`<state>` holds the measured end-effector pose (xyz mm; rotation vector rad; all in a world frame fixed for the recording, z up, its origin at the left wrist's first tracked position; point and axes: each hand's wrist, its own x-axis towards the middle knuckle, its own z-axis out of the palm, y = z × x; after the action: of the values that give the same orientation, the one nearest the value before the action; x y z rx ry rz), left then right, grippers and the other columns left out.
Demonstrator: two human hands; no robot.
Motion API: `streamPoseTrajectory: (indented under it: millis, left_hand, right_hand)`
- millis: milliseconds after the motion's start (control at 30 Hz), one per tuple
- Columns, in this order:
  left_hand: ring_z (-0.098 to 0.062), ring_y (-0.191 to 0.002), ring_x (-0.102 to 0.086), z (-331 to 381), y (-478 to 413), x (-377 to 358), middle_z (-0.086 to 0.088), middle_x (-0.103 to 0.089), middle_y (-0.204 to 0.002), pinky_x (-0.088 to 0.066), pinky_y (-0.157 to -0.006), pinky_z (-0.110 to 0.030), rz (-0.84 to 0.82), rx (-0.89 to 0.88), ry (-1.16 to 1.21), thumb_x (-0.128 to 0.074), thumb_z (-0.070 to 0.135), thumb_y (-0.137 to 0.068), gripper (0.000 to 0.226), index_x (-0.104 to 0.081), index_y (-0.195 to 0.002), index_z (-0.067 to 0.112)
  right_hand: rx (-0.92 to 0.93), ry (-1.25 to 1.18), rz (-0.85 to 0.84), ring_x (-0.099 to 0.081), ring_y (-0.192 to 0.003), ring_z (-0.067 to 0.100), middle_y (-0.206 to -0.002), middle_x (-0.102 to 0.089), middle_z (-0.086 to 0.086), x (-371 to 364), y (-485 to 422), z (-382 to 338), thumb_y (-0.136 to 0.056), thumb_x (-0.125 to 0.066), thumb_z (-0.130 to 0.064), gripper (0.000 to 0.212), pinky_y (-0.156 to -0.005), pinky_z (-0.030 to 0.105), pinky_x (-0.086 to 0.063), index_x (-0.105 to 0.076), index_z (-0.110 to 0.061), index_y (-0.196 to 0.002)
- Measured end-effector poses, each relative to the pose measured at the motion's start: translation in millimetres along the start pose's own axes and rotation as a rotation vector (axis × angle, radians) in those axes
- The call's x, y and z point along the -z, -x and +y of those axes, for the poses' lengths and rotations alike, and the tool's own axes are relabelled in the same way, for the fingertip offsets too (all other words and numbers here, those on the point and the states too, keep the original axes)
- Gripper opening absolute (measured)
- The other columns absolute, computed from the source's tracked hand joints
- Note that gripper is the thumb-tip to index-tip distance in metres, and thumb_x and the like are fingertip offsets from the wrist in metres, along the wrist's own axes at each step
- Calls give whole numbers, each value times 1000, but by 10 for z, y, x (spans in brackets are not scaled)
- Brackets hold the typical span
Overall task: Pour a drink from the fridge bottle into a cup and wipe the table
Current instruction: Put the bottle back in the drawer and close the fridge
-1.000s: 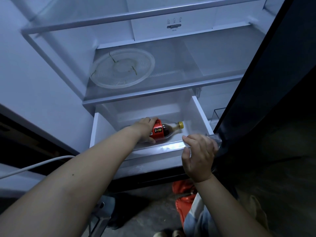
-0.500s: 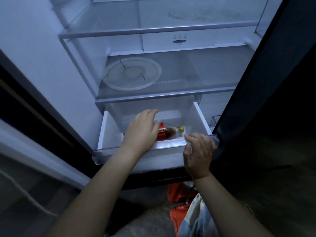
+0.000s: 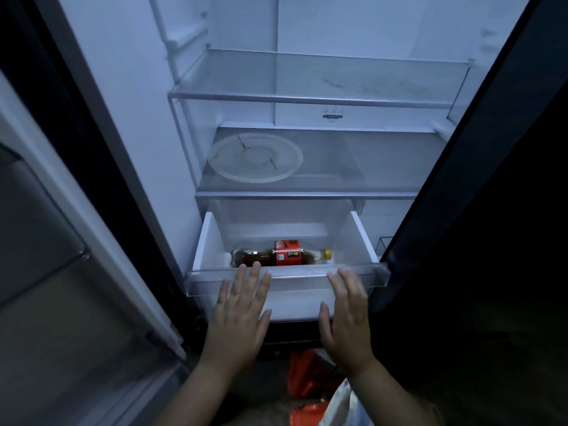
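A: While the drawer [image 3: 307,275] is standing pulled out, what are the left hand [image 3: 242,305] and the right hand [image 3: 347,312] doing?
B: Both are spreading flat, fingers straight, holding nothing. They are lying side by side against the drawer's clear front, fingertips reaching its top edge.
A: And the bottle [image 3: 282,256]?
B: It is lying on its side inside the drawer, just beyond the left hand's fingertips, its yellow cap pointing toward the right hand's side.
A: Anything farther off?
B: A round clear dish [image 3: 256,158] is sitting on the shelf [image 3: 368,167], well beyond both hands.
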<state>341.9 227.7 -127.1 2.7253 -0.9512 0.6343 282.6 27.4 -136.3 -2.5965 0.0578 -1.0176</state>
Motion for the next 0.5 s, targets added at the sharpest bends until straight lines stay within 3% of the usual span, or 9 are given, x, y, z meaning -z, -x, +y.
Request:
streamPoseTrajectory:
  millis: [133, 500]
  left_hand:
    - [-26, -146, -9, -24, -11, -61, -9, -9, -159, -5, -118, -43, 0, 4, 4, -12, 39, -100, 56, -11, -152, 15]
    - [-28, -147, -6, -127, -115, -230, -11, -5, -159, -4, -118, -45, 111, -13, -20, -14, 41, -101, 58, -8, -152, 14]
  right_hand:
    - [-5, 88, -66, -25, -140, 32, -145, -30, 15, -97, 55, 17, -88, -45, -18, 56, -115, 44, -23, -31, -4, -140]
    - [36, 175, -85, -21, -140, 36, -145, -27, 19, -209, -7, 10, -87, -46, -19, 60, -113, 48, -24, -26, 0, -141]
